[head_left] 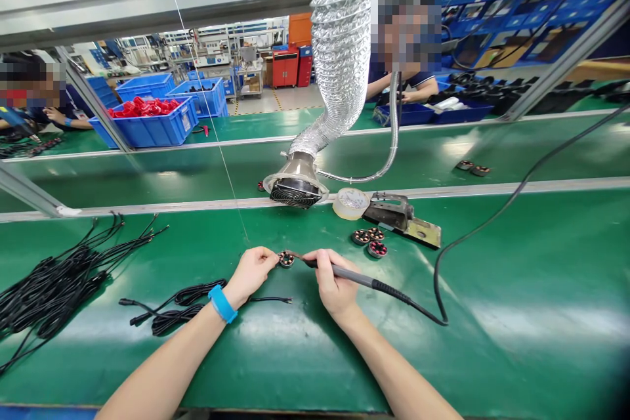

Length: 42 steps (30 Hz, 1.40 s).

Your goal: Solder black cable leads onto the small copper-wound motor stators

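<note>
**Fingers pinched close beside a hot-looking tip**

My left thumb and forefinger (267, 257) press together at the left edge of the small ring of copper coils (286, 260), which sits on the green worktop (295, 367) between my two hands. Whether they nip its rim or a fine wire, I cannot tell. My right hand (337, 285) pinches the soldering iron (358, 275) like a pen, its tip at the ring's upper right.

If I let the ring turn or the tip slide, I could scorch a coil, bridge neighbouring joints or burn my left fingertips, so near is the metal. The iron's cord (436, 289) loops off to my right; a snag there could jerk the tip. Three more rings (378, 249) lie near the iron stand (403, 215), where a careless sweep might knock them.

As for writing, I can read none: the white label (186, 119) on the blue bin (152, 130) of red parts is too small, and no brand shows on the iron.
</note>
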Each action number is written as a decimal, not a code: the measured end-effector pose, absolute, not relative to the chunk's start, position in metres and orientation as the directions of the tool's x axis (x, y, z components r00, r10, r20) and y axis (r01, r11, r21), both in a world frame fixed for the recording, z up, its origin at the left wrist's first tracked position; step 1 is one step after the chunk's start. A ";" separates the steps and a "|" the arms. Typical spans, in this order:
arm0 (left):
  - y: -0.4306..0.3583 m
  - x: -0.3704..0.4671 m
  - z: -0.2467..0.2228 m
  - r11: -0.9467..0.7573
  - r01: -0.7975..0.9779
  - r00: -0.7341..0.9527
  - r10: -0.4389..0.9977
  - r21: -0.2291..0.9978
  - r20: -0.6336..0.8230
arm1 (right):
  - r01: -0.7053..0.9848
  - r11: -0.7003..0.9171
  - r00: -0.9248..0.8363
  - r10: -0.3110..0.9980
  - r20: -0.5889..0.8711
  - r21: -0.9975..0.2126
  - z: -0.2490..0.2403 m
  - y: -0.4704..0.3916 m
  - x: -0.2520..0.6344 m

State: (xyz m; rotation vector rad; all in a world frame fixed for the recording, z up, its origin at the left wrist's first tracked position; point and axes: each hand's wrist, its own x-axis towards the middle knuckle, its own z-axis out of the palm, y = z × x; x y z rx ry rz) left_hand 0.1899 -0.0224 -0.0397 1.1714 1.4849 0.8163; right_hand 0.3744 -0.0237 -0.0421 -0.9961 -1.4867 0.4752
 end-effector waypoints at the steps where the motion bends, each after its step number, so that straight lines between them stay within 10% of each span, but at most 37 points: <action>1: -0.022 0.190 -0.040 0.294 0.249 0.006 0.952 0.923 -0.305 | 0.317 0.546 0.082 0.799 0.596 -0.776 -0.042 -0.023 0.374; 42: -0.020 0.185 -0.035 0.307 0.199 0.012 0.949 0.931 -0.315 | 0.248 0.552 -0.405 0.806 0.433 -0.796 -0.071 0.000 0.367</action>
